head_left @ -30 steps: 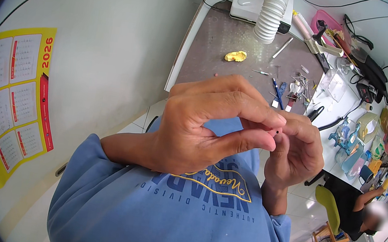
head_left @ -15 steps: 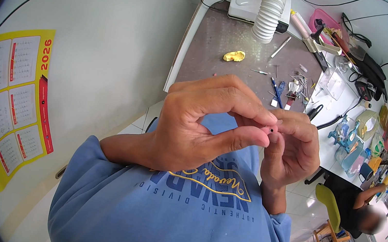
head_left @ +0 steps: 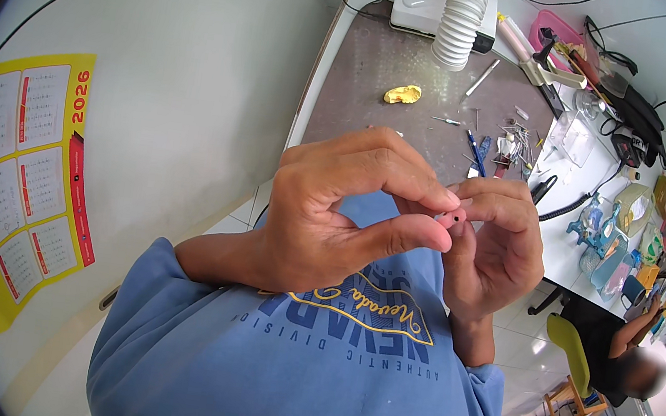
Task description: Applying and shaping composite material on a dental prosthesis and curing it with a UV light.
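Note:
Over the front edge of the brown-grey work mat [head_left: 368,69], both hands meet fingertip to fingertip. Between them is a tiny pink piece [head_left: 451,218] with a dark spot on it, mostly covered by fingers. My left hand [head_left: 304,204] curves around from the left, thumb and index finger pinched on the piece. From the right, my right hand [head_left: 505,243] has its thumb and bent fingers closed at the piece's other side. On the mat beyond lies a lumpy yellow piece [head_left: 403,94], like a moulded cast, apart from both hands.
A white ribbed hose [head_left: 460,31] hangs over the mat's far end. Small burs and rods [head_left: 518,141] lie at its right, near a blue pen [head_left: 476,153] and a white stick-shaped tool [head_left: 481,78]. Rightward, a white bench holds a clear box [head_left: 571,140]. A seated person [head_left: 598,335] works farther right.
Both hands have shifted slightly left with the pink piece, which is turned a little between the fingertips. Its dark spot still shows. The seated person's arm has moved slightly.

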Demonstrator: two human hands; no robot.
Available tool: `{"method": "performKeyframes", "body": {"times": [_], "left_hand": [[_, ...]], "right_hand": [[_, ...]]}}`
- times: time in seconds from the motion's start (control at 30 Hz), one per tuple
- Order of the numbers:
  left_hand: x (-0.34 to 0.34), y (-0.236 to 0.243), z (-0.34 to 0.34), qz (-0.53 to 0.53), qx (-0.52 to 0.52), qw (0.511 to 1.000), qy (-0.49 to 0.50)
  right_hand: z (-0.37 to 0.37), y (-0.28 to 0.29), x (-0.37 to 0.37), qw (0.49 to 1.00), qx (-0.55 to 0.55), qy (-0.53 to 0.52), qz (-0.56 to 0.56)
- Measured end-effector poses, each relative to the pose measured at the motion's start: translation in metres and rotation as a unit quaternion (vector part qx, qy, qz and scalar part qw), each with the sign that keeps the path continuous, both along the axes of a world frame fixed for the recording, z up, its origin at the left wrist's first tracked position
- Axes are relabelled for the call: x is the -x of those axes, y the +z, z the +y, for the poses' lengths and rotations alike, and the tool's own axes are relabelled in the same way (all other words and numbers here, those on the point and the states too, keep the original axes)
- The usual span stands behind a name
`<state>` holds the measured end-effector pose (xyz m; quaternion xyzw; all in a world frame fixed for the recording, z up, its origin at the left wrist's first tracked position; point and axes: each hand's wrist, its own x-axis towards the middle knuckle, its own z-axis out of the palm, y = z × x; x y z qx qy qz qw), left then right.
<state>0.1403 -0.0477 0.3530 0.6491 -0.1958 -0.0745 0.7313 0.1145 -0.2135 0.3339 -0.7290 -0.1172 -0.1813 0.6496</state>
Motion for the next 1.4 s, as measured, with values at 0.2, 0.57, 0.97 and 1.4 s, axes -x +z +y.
{"method": "performKeyframes", "body": {"times": [0.2, 0.57, 0.97, 1.4], "left_hand": [[-0.003, 0.001, -0.001, -0.086, -0.042, 0.995, 0.006], [-0.001, 0.003, -0.007, -0.065, -0.032, 0.996, 0.05], [0.002, 0.003, -0.001, 0.078, 0.027, 0.997, -0.004], [0.001, 0.005, -0.001, 0.036, 0.001, 0.999, -0.021]], "right_hand": [[0.001, -0.002, 0.002, 0.999, -0.037, 0.007, 0.016], [0.0, 0.003, -0.003, 1.0, -0.009, -0.01, -0.011], [-0.006, 0.013, -0.004, 0.997, 0.055, -0.024, -0.047], [-0.009, 0.016, -0.003, 0.993, 0.098, -0.018, -0.061]]}}
